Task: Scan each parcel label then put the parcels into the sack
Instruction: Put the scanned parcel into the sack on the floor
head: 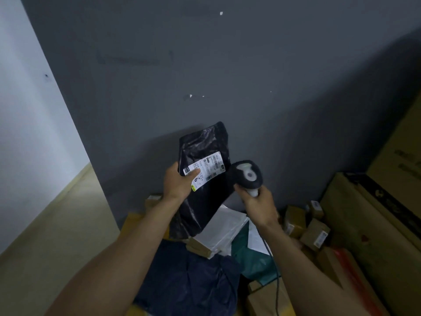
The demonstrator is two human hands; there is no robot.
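My left hand (pixel 177 182) grips a black plastic parcel bag (pixel 205 192) by its left edge and holds it upright in front of the grey wall. My thumb lies across the white shipping label (pixel 210 168) on its front. My right hand (pixel 258 204) holds a black and white barcode scanner (pixel 247 175) by its handle. The scanner's head is just right of the label and points toward it. A dark cable (pixel 276 281) runs down from the scanner along my right forearm.
Below lies a pile of parcels: white poly mailers (pixel 224 233), a teal bag (pixel 250 258), a dark blue bag (pixel 189 277) and several small cardboard boxes (pixel 315 233). Large cartons (pixel 369 215) stand at the right. Bare beige floor (pixel 57 229) lies at the left.
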